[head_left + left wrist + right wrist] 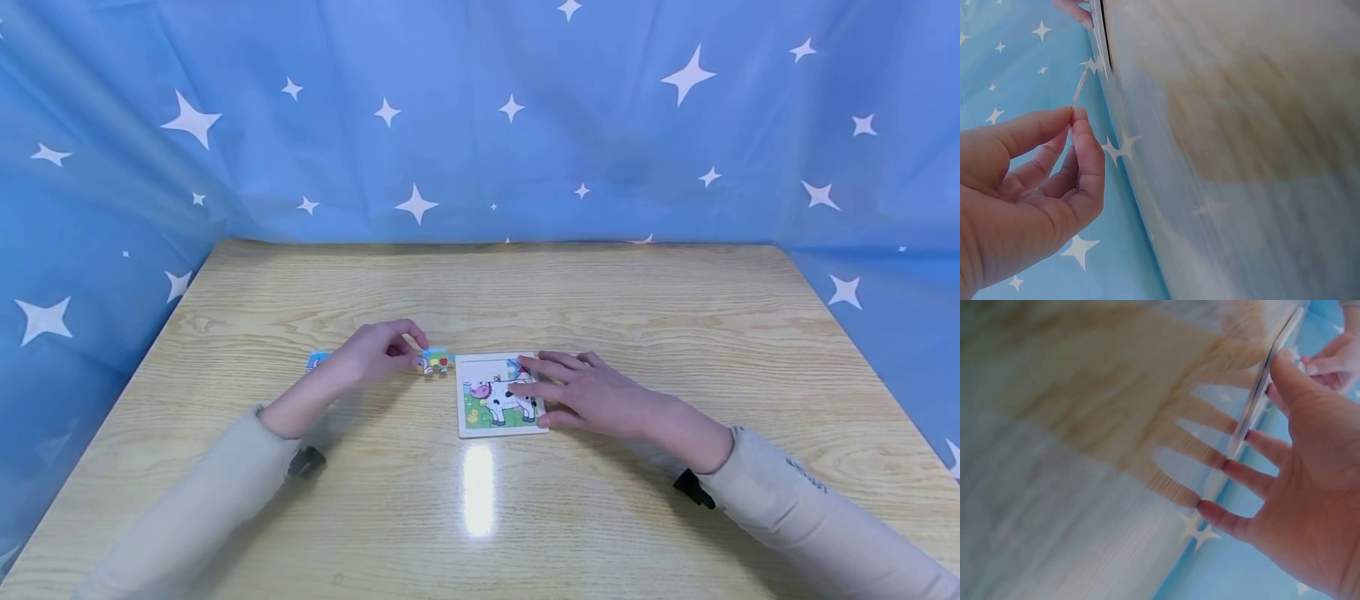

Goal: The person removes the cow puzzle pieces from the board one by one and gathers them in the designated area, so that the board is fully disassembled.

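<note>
Between the thumb and fingertips of my left hand (381, 350) a colourful jigsaw piece (437, 362) is pinched, just left of the puzzle. In the left wrist view the piece (1079, 86) appears edge-on, held by the left hand (1041, 169). A square jigsaw puzzle (498, 407) in a white frame shows a spotted cow; a white gap lies at its upper left. My right hand (592, 392) rests with spread fingers on the puzzle's right side, covering part of it. The right wrist view shows the right hand (1310, 469) with its thumb at the frame's edge (1260, 394).
Another blue jigsaw piece (317, 360) lies on the wooden table (637, 308), partly behind the left wrist. A blue curtain with white stars (465, 125) hangs behind the table and along its sides. Light glares off the tabletop below the puzzle.
</note>
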Action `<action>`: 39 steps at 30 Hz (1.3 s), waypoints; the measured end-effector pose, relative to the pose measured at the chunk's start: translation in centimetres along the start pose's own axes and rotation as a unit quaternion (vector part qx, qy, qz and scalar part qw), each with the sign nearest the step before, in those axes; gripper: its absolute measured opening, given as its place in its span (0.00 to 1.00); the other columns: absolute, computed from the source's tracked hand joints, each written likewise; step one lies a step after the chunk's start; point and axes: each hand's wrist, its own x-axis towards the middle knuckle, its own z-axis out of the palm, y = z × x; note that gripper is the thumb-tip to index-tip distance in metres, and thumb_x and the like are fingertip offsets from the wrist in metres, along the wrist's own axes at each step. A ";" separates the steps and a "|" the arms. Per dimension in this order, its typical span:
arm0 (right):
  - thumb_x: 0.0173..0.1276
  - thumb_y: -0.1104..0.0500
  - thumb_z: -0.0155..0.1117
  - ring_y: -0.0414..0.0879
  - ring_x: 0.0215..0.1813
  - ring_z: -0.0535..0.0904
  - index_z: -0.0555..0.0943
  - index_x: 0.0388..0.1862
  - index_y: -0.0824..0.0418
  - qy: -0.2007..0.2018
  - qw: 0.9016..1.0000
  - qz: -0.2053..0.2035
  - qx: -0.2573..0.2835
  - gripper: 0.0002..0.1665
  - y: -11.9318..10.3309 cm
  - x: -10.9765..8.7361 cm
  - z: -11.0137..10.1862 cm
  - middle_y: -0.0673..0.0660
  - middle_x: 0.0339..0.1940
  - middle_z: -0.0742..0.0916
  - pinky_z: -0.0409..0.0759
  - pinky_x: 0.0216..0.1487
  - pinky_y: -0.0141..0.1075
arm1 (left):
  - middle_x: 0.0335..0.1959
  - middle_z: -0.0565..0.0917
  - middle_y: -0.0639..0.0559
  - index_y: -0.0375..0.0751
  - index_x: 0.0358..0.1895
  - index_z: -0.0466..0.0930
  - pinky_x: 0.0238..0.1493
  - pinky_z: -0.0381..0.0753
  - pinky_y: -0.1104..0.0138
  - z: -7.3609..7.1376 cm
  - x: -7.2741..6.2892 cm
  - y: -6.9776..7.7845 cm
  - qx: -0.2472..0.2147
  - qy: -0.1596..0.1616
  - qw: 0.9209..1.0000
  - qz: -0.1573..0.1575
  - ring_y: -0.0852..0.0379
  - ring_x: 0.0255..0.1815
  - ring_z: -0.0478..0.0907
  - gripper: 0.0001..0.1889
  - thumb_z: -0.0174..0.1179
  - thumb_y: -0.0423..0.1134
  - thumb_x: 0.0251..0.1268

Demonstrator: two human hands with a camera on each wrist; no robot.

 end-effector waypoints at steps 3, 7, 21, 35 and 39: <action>0.80 0.42 0.55 0.64 0.78 0.62 0.69 0.79 0.49 0.004 1.000 -0.003 -0.002 0.32 0.0 0.0 0.1 0.61 0.80 0.67 0.69 0.63 0.68 | 0.35 0.85 0.45 0.37 0.47 0.80 0.39 0.75 0.62 -0.1 -0.2 -0.3 -0.001 0.000 1.000 0.005 0.51 0.35 0.79 0.06 0.62 0.28 0.71; 0.80 0.41 0.54 0.64 0.78 0.61 0.68 0.79 0.49 -0.002 1.000 0.003 0.000 0.33 0.0 0.0 0.1 0.61 0.80 0.66 0.68 0.63 0.68 | 0.35 0.85 0.44 0.36 0.47 0.80 0.38 0.75 0.62 -0.3 -0.5 -0.5 0.000 0.000 1.000 0.008 0.51 0.35 0.79 0.06 0.61 0.28 0.71; 0.79 0.41 0.55 0.62 0.79 0.59 0.68 0.79 0.48 -0.010 1.000 0.009 -0.003 0.34 0.0 0.0 0.3 0.60 0.81 0.65 0.68 0.65 0.67 | 0.39 0.84 0.43 0.37 0.50 0.80 0.39 0.76 0.61 -1.8 -1.8 -1.4 -0.001 -0.001 1.000 -0.023 0.50 0.39 0.78 0.07 0.60 0.28 0.73; 0.79 0.41 0.56 0.62 0.79 0.61 0.69 0.79 0.47 0.000 1.000 0.005 -0.006 0.33 0.0 0.0 0.4 0.59 0.81 0.66 0.69 0.64 0.66 | 0.37 0.83 0.44 0.35 0.49 0.79 0.39 0.76 0.62 -3.3 -2.8 -2.4 0.001 -0.006 1.000 -0.030 0.50 0.38 0.78 0.07 0.60 0.28 0.72; 0.79 0.41 0.56 0.62 0.79 0.61 0.69 0.79 0.47 0.000 1.000 0.005 -0.007 0.33 0.1 0.0 0.4 0.59 0.81 0.66 0.69 0.63 0.67 | 0.37 0.83 0.45 0.36 0.49 0.79 0.39 0.75 0.61 -3.6 -2.9 -2.8 0.014 -0.006 0.999 -0.036 0.50 0.38 0.77 0.07 0.61 0.28 0.72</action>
